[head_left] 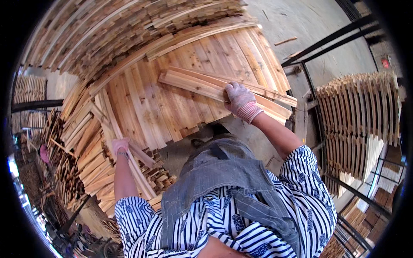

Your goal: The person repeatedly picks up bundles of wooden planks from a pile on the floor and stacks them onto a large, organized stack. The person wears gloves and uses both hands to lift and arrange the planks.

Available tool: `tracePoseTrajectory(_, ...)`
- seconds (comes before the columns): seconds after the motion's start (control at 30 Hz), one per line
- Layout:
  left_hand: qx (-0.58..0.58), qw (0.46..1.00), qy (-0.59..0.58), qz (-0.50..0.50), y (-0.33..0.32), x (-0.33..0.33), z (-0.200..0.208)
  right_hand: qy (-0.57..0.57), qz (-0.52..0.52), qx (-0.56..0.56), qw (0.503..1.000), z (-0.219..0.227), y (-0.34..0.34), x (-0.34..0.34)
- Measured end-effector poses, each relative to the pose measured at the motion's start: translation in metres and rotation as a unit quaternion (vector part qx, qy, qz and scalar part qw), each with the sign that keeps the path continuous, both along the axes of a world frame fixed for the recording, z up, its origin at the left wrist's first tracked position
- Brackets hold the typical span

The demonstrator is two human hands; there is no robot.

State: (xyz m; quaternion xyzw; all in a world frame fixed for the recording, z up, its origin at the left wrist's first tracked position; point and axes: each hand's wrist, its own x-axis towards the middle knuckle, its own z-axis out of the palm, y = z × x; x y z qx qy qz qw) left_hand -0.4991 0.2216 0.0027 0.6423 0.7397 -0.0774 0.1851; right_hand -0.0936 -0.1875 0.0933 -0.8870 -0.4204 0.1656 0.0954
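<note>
Nearest is a grey apron (219, 178) over a striped shirt (307, 193). The left hand (121, 146) is low over a long slat (138, 175) that slants past the left corner of the plank layer (144, 103); whether its fingers grip the slat, I cannot tell. Beside it lie short offcuts (160, 175) and, further left, a heap of sticks (95, 170).

The right hand (241, 101), in a pale knit-cuffed glove, has its fingers closed over the boards (191, 84). These lie slantwise across the plank layer, their left ends near its middle, their right ends jutting past its right corner. Loose strips (189, 38) run along its far edge. To the right, across a black rail (313, 96), stands a slat stack (357, 112); beyond the far edge rises stacked timber (107, 36).
</note>
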Motion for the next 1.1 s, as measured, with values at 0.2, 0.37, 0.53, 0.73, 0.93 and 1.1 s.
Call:
tracePoseTrajectory(0.2,-0.034,0.996,0.004,0.081,0.007,0.004,-0.010,-0.183,0.071,0.036,0.980,-0.042,0.000,-0.019)
tracePoseTrajectory(0.37,-0.014,0.973,-0.229,0.036,-0.017,0.003,0.025,-0.183,0.071,0.020,0.980,-0.056,-0.024,-0.022)
tracePoseTrajectory(0.53,-0.137,0.816,-0.547,0.127,-0.058,0.034,0.070,-0.159,0.090,-0.002,0.983,-0.034,-0.076,-0.019)
tracePoseTrajectory(0.73,-0.160,0.717,-0.649,0.198,-0.015,0.126,0.115,-0.243,0.148,-0.027,0.958,-0.043,-0.104,-0.006)
tracePoseTrajectory(0.93,-0.118,0.680,-0.695,0.201,-0.004,0.172,0.120,-0.072,0.114,-0.087,0.987,0.001,-0.086,-0.007)
tracePoseTrajectory(1.1,-0.172,0.636,-0.706,0.262,-0.057,0.133,0.117,0.413,-0.006,-0.120,0.903,0.097,-0.076,0.007)
